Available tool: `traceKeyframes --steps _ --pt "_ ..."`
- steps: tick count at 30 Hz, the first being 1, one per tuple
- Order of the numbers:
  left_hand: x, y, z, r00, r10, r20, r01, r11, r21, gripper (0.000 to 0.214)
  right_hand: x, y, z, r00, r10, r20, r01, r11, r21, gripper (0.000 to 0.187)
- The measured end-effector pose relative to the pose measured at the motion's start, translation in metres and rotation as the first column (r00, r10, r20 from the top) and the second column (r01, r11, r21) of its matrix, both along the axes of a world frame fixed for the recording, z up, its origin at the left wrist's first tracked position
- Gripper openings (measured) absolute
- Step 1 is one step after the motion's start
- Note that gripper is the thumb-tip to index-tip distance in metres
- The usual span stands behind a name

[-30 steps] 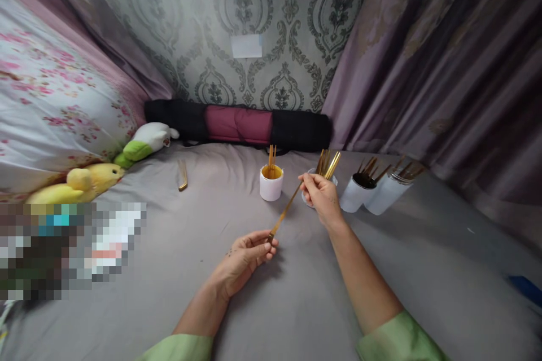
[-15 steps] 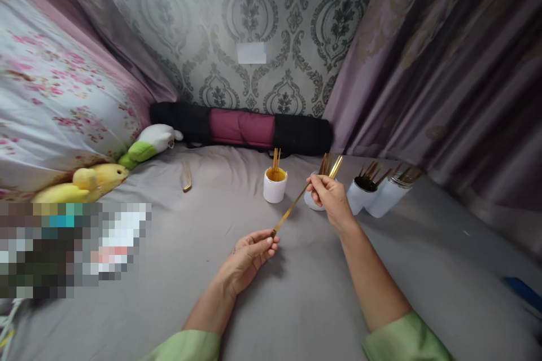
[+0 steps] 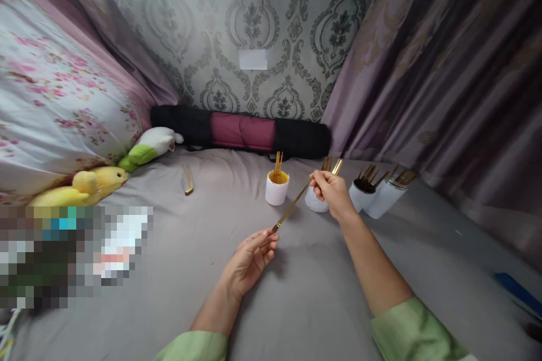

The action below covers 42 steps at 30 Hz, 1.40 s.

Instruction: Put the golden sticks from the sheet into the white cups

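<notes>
A thin gold-brown stick (image 3: 291,210) slants between my two hands above the grey sheet. My left hand (image 3: 253,259) pinches its lower end between thumb and fingers. Closed around its upper end is my right hand (image 3: 332,192). Just behind the stick stands a white cup (image 3: 276,192) with a yellow inside, holding several upright sticks (image 3: 278,164). Another white cup (image 3: 315,202), partly covered by my right hand, holds more gold and brown sticks (image 3: 336,166). Farther left, a small gold-ended bundle of thin sticks (image 3: 188,185) lies on the sheet.
To the right, a white cup with a dark inside (image 3: 362,194) and a taller white container (image 3: 385,198) hold sticks. A black-and-maroon roll (image 3: 241,131) lies along the wall. Plush toys (image 3: 101,180) sit left; a blue object (image 3: 519,293) lies far right.
Both hands keep hold of the stick in nearly the same pose. The stick has turned slightly in the fingers, and the whole view has shifted a little.
</notes>
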<state>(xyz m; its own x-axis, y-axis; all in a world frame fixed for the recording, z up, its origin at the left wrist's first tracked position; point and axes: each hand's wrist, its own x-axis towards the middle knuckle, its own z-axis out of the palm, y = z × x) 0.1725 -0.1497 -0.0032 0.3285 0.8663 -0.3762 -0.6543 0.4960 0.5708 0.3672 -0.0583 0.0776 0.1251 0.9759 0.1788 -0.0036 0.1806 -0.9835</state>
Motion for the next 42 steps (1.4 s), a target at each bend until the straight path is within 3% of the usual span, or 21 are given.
traceKeyframes --steps 15,21,29,35,42 --pt "-0.007 0.003 -0.001 0.99 0.017 0.139 -0.005 0.997 -0.083 0.019 0.016 0.034 0.056 0.989 -0.14 0.045 0.131 0.978 0.164 0.026" --pt "-0.008 0.004 0.0 0.984 0.014 0.179 0.004 0.995 -0.098 0.02 0.015 0.044 0.07 0.984 -0.171 0.047 0.157 0.964 0.217 0.024" --pt "-0.01 0.005 0.0 0.979 0.018 0.201 0.002 0.995 -0.103 0.019 0.009 0.059 0.073 0.97 -0.211 0.12 0.171 0.945 0.28 0.026" --pt "-0.01 0.005 0.0 0.979 0.028 0.2 -0.005 0.994 -0.114 0.02 0.006 0.074 0.064 0.941 -0.245 0.231 0.15 0.919 0.365 0.029" --pt "-0.01 0.006 -0.001 0.978 0.033 0.207 -0.009 0.993 -0.119 0.021 -0.003 0.084 0.054 0.884 -0.274 0.378 0.125 0.919 0.374 0.031"
